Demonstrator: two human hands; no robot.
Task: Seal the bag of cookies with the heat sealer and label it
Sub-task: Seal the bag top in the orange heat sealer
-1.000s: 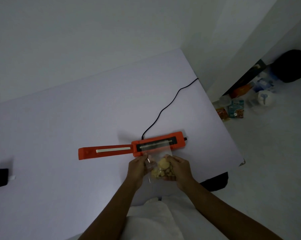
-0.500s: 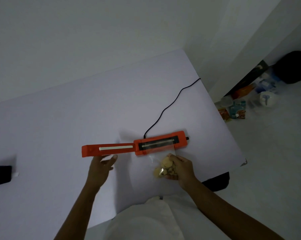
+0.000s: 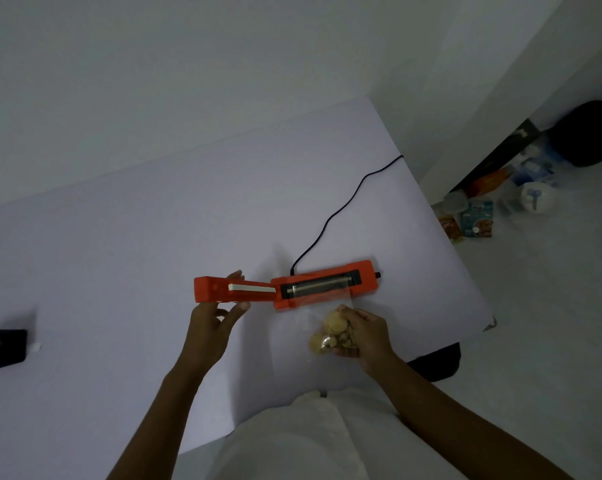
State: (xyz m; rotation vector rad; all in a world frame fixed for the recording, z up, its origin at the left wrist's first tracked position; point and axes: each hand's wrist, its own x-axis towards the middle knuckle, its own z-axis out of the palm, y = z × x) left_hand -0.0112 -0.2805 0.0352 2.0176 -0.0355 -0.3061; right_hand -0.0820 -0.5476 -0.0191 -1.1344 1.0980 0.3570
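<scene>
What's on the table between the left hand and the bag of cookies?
Nothing: in the head view, bare table separates the left hand, gripping the heat sealer's open lid, from the bag of cookies.

Two hands are showing over one table (image 3: 119, 254). The left hand (image 3: 209, 327) is gripping the one orange heat sealer (image 3: 322, 287). The right hand (image 3: 368, 336) is holding the one bag of cookies (image 3: 330, 332), its cookies too bunched for counting. One black cord (image 3: 330, 220) is trailing beyond the right hand, and one dark object (image 3: 1, 348) is lying well left of the left hand.
</scene>
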